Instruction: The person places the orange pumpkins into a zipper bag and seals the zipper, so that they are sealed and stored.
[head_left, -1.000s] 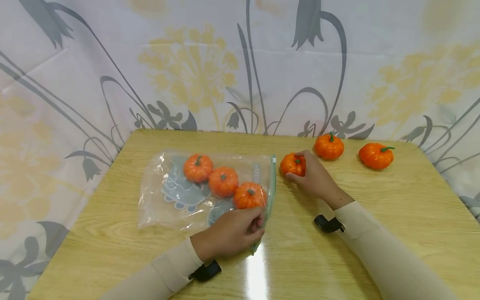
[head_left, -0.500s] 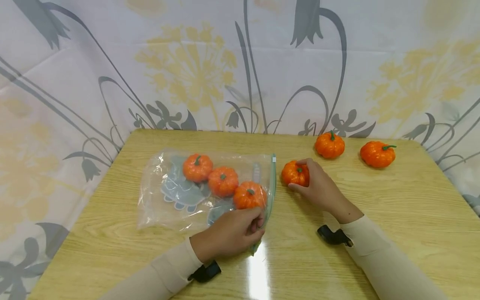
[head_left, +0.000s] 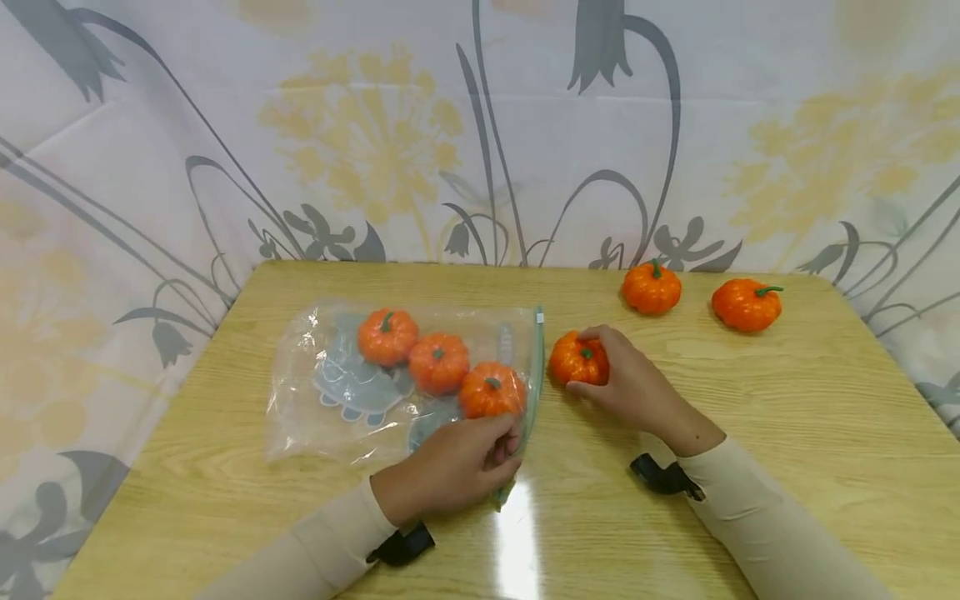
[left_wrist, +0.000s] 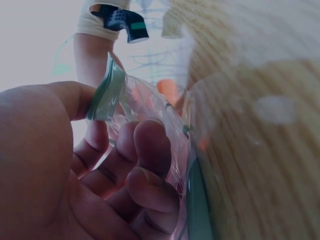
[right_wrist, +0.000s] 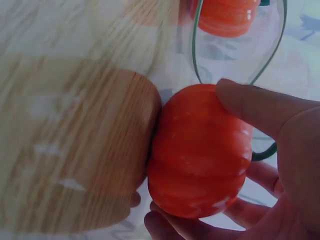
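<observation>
A clear zip bag (head_left: 300, 408) with a green rim (head_left: 537, 358) lies flat, its mouth facing right. Three small orange pumpkins sit inside: one at the back (head_left: 387, 337), one in the middle (head_left: 438, 364), one near the mouth (head_left: 491, 390). My left hand (head_left: 453, 467) holds the near corner of the mouth; in the left wrist view the thumb is against the green strip (left_wrist: 107, 95) and the fingers curl. My right hand (head_left: 633, 383) grips another pumpkin (head_left: 573, 360) between thumb and fingers, just right of the mouth. In the right wrist view the rim (right_wrist: 196, 45) gapes ahead of this pumpkin (right_wrist: 200, 150).
Two more pumpkins stand at the back right of the wooden table (head_left: 795, 433), one upright (head_left: 651, 289) and one tipped with its stem to the right (head_left: 745, 306). A flowered cloth (head_left: 540, 150) hangs behind the table's far edge.
My right hand has brought its pumpkin nearer to me along the bag's mouth, then slightly left. My left hand and the bag have stayed in place.
</observation>
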